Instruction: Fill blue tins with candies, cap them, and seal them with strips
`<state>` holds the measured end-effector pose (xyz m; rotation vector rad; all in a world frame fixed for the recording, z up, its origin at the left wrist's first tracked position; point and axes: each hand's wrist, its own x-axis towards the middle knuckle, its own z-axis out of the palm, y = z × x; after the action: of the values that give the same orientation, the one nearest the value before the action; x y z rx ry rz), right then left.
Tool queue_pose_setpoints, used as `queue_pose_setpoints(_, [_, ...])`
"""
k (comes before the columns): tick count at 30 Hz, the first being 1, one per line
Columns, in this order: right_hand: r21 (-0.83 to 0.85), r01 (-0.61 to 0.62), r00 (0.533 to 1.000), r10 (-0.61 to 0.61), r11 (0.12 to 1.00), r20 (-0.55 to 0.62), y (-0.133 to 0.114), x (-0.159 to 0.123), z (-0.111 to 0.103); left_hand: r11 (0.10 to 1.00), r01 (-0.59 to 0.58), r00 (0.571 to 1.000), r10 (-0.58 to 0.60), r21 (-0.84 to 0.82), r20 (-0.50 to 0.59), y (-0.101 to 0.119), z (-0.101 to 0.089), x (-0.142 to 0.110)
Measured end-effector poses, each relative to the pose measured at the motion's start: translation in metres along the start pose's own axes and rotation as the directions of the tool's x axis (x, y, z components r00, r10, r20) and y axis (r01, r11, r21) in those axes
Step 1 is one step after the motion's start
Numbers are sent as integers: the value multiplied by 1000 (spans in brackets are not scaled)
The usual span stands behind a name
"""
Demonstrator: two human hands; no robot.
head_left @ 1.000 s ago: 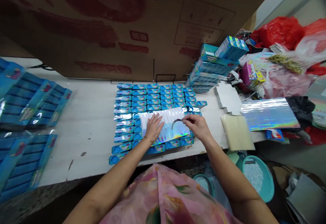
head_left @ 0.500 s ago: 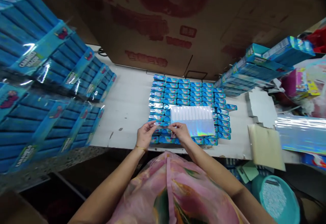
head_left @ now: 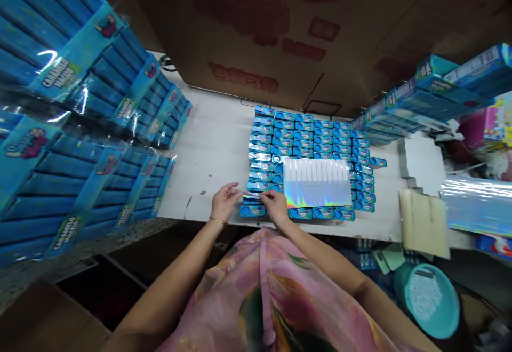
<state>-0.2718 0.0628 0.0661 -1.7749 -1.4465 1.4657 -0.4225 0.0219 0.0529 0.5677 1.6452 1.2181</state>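
Along the table's front edge (head_left: 192, 210), your left hand (head_left: 224, 202) has just opened and let go, leaving your right hand (head_left: 274, 205) alone pinching a shiny foil strip (head_left: 252, 196) beside the blue tins (head_left: 300, 213).

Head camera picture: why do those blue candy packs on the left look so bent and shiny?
In the head view, the blue candy packs look stretched because the picture bends near its edges, and the white streaks are glare on their clear plastic wrap.
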Motion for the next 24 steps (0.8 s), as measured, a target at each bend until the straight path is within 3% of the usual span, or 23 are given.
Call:
queue_pose_setpoints(7, [-182,51,999,-53,982,-5,6,-6,5,999,35,999,-35,-26,-6,-17,-4,-5])
queue_pose_setpoints(16, [-426,131,991,-129,895,32,-1,-2,7,989,109,992,-114,-98,-51,-32,0,-5])
queue_pose_setpoints(21, [-609,181,983,-168,772,79,-4,-7,5,998,48,996,-50,-28,-77,-42,4,-4])
queue_pose_setpoints(24, [-742,331,941,-266,583,211,-6,-13,-8,996,48,995,-41,77,-92,-46,3,-7])
